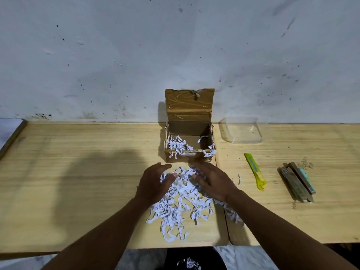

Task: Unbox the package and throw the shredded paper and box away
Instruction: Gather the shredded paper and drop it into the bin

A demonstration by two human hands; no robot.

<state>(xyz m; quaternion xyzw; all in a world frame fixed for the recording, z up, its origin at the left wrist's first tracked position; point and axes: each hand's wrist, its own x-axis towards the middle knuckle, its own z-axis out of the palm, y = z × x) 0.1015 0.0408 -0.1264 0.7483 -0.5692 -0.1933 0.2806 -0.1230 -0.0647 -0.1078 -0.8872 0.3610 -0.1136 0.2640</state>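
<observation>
The loose pile of white shredded paper strips (pixel 183 199) is very light and soft, I think. It has no stiffness, and the strips hook into each other only a little, so a pinch from above will probably lift a few strips and drop the others. It seems better to press the pile together from both sides and from under it, and to carry it as one ball. Single strips at the edge can easily slip away.

The small brown cardboard box with tape on its lid (pixel 188 126) is also light, I judge, but stiff enough to take by its side walls with one hand.

The pile lies on the light wooden table (pixel 78 172), just in front of the box and near the table's front edge. It is white with small dark print, curly and spread out flat. The box stands at the wall with its lid up, and a smaller bunch of strips (pixel 178 146) lies inside it and hangs over the front wall.

The left hand (pixel 155 184) rests on the left side of the pile, fingers loosely bent, thumb on the paper, nothing gripped. The right hand (pixel 212 182) lies over the right side; its fingers are blurred but look spread out, with no grip on the strips.
</observation>
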